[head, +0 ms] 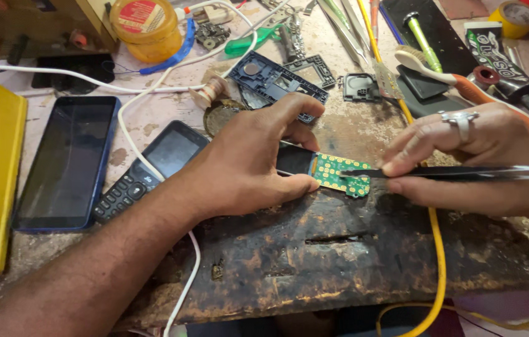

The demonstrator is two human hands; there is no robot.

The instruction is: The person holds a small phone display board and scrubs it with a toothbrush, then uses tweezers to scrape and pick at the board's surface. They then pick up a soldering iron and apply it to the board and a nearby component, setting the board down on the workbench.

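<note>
L hand [249, 165] pinched the green board [341, 175] by its dark screen end, thumb below, fingers over top, pinning it to the worn block [339, 249] on the desk [152, 118]. R hand [470, 159], ring on one finger, gripped black tweezers [451, 173] closed, tip touching the board's keypad side. Phone looked well stripped by then: dark frame [277, 84] and small cover [359, 87] lay apart behind the hands, board bare; whatever fix was underway at the tweezer tip looked unfinished, reassembly all left, I'd judge. Room was tight: keypad phone [146, 171] just beside the L wrist, smartphone [68, 162] further left, yellow cable [436, 249] running under the R hand, white cable [152, 93] looping behind, brush [426, 68] and tools crowding the far side. Block's near edge sat close to the desk's front, w/ open surface only toward the wearer.
</note>
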